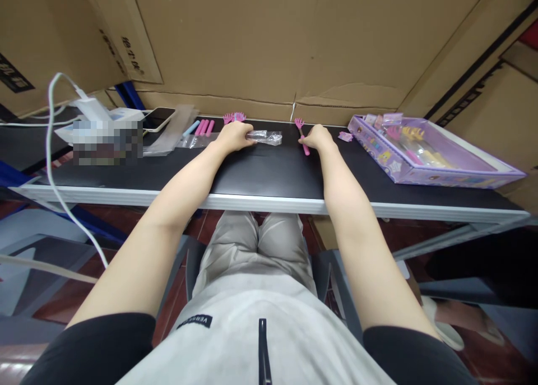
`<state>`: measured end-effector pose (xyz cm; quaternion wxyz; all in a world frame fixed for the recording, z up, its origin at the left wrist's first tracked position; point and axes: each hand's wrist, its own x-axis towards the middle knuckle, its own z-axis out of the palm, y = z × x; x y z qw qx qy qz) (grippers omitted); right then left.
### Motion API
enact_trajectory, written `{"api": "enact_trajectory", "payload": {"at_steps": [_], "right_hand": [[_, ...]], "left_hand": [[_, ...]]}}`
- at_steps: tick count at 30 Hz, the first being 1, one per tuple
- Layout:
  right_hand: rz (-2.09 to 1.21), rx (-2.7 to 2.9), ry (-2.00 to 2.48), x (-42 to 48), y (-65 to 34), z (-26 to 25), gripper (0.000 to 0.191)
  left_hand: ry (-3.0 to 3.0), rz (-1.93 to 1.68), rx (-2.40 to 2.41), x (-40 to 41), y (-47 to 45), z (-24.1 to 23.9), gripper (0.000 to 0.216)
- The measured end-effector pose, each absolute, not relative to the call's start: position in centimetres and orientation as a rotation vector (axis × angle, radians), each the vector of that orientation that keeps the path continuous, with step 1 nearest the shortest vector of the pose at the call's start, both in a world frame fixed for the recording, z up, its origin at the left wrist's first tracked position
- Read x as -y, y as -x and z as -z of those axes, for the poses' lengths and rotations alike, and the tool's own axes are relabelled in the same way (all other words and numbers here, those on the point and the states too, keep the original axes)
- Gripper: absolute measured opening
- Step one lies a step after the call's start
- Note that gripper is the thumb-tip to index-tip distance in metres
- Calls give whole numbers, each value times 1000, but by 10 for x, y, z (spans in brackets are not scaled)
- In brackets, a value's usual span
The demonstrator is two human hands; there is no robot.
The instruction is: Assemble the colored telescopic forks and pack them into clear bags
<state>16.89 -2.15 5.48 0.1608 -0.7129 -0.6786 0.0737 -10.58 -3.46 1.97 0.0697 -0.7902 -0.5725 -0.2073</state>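
My left hand (236, 137) is closed, its fingers pinched at a clear plastic bag (269, 137) that sticks out to the right. Just behind its knuckles lie pink claw-shaped heads (234, 117), partly hidden by the hand. My right hand (319, 137) is closed at the handle of a small pink back scratcher (300, 126), whose claw end points to the back of the table. Left of my left hand, several pink handles (205, 128) and a light blue handle (191, 128) lie on clear plastic.
A purple display box (395, 169) with pink and yellow claw pieces stands on the right of the black table (269, 172). Near it lies a small pink packet (345, 136). Clear bags (170, 135), a phone (158, 119) and a white cable (51, 149) are left. Cardboard walls rise behind.
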Motion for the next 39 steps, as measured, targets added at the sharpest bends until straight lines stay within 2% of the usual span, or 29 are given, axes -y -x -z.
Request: {"api": "enact_trajectory", "payload": {"at_steps": [3,8,11,19,39], "right_hand": [[-210,1970,2051,21,-168,-54,24],[-171,1907,2100,21,-171,-53,53],[-180,1896,2127,23,-171,-55,59],[-192,1981,2094,19,-169,-49,40],[-187,2044,2041,2,-185,-43,23]], "left_hand": [[2386,624,1733,37,104,-21,16],[2425,679,1695,35,108,-20,18],[2426,681,1700,32,110,-18,19],[2418,643,1703,34,108,-19,19],[2427,607,1676,32,109,-19,27]]}}
